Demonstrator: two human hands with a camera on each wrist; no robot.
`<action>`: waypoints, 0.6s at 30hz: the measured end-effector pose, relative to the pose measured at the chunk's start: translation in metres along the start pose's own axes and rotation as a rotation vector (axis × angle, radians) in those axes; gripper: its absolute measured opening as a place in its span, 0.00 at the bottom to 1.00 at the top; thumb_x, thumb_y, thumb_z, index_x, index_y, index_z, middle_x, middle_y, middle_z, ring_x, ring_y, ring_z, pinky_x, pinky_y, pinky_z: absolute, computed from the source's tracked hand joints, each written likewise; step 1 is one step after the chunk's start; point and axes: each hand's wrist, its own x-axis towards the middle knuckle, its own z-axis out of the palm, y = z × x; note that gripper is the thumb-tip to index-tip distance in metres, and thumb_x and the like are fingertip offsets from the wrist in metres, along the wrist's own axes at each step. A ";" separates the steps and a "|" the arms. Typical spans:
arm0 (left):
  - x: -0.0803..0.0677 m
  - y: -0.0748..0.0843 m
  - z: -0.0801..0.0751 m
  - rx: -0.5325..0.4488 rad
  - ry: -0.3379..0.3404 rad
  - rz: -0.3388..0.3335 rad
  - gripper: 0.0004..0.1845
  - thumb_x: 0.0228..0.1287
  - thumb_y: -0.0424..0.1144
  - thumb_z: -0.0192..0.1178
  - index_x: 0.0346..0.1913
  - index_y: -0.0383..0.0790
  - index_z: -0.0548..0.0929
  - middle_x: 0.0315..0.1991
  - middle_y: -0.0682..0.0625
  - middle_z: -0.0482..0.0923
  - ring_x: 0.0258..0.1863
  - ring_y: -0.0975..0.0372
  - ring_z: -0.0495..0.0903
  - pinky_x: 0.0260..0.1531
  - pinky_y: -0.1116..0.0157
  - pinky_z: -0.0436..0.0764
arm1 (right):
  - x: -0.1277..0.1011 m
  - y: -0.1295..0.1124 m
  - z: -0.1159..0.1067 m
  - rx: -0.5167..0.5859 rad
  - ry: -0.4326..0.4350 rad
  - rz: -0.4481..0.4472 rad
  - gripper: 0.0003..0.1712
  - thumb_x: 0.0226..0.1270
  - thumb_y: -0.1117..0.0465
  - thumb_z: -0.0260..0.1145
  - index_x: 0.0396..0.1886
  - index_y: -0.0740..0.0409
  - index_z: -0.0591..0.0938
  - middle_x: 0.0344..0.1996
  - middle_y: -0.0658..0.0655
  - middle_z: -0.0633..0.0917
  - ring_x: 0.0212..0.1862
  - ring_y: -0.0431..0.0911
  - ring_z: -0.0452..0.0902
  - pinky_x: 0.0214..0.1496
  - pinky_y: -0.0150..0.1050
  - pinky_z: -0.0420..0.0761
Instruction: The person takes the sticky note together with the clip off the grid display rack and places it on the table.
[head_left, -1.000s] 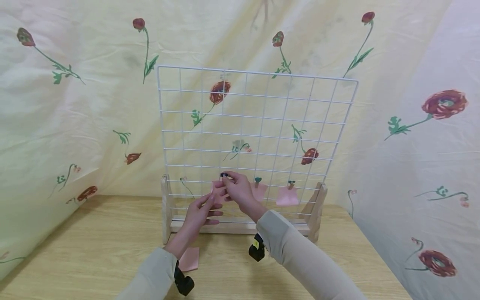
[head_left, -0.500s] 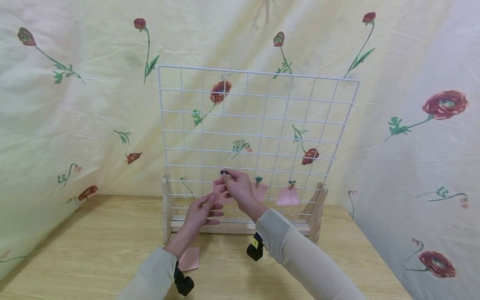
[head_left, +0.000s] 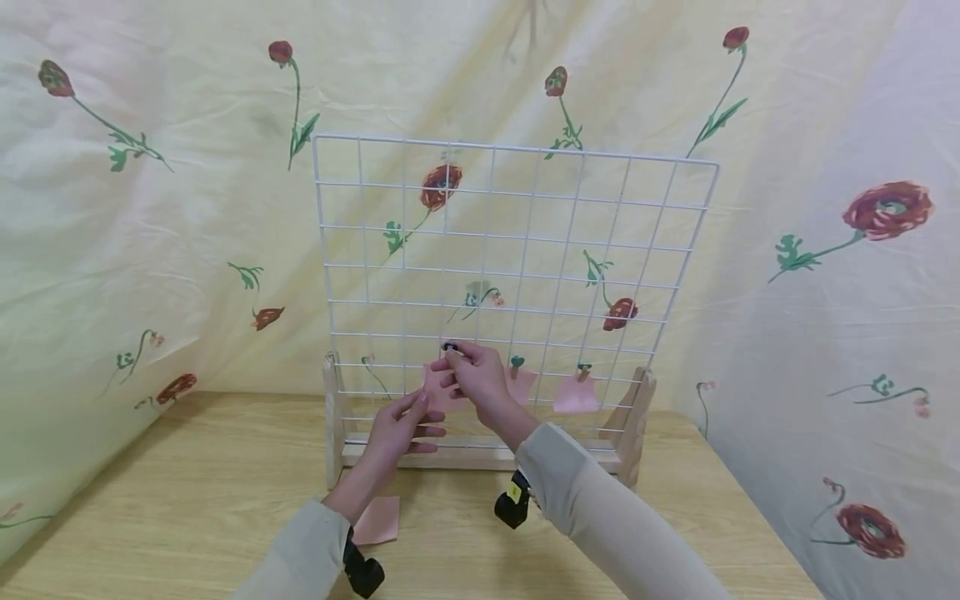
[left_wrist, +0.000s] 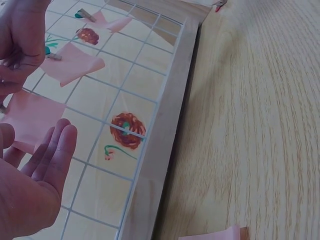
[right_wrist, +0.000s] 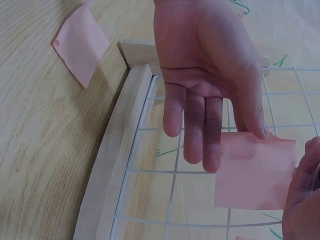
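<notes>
A small dark clip [head_left: 448, 347] is pinched between the thumb and curled fingers of the right hand [head_left: 474, 377] against a wire of the white grid panel [head_left: 510, 250], low on the panel and left of its middle. A pink note [head_left: 441, 390] hangs just under that grip, flat against the wires. The left hand [head_left: 397, 429] is held open below and to the left, fingers straight and loosely spread, with the fingertips [right_wrist: 210, 162] touching the note's left edge; nothing is clasped in it.

Two more pink notes [head_left: 576, 393] are seen clipped to the same wire further right, each under a small green clip [head_left: 516, 361]. The panel is carried upright in a wooden stand [head_left: 480, 454] on the bench [head_left: 187, 500]. A loose pink note [head_left: 378, 518] lies flat on the bench in front of the stand's left end. A yellow cloth printed with red flowers [head_left: 150, 208] is draped behind and to both sides.
</notes>
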 end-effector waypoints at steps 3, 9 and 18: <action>0.000 0.000 -0.001 0.001 -0.002 0.003 0.28 0.74 0.50 0.50 0.69 0.37 0.68 0.43 0.42 0.84 0.38 0.55 0.86 0.36 0.58 0.87 | -0.001 0.001 -0.001 0.003 -0.001 0.008 0.17 0.74 0.61 0.56 0.59 0.58 0.79 0.35 0.57 0.87 0.25 0.40 0.79 0.26 0.30 0.81; -0.002 0.001 -0.003 0.009 -0.011 0.009 0.28 0.73 0.50 0.50 0.69 0.37 0.67 0.45 0.40 0.83 0.38 0.55 0.86 0.36 0.58 0.87 | -0.003 -0.002 -0.003 0.015 0.001 0.021 0.18 0.74 0.60 0.56 0.61 0.56 0.78 0.36 0.57 0.87 0.25 0.40 0.79 0.26 0.29 0.81; -0.006 0.002 -0.005 0.015 -0.011 0.003 0.30 0.74 0.50 0.50 0.69 0.35 0.66 0.46 0.38 0.83 0.38 0.54 0.86 0.36 0.58 0.87 | -0.004 -0.003 -0.006 0.016 -0.004 0.030 0.18 0.74 0.60 0.57 0.60 0.54 0.79 0.36 0.56 0.87 0.26 0.41 0.79 0.26 0.29 0.81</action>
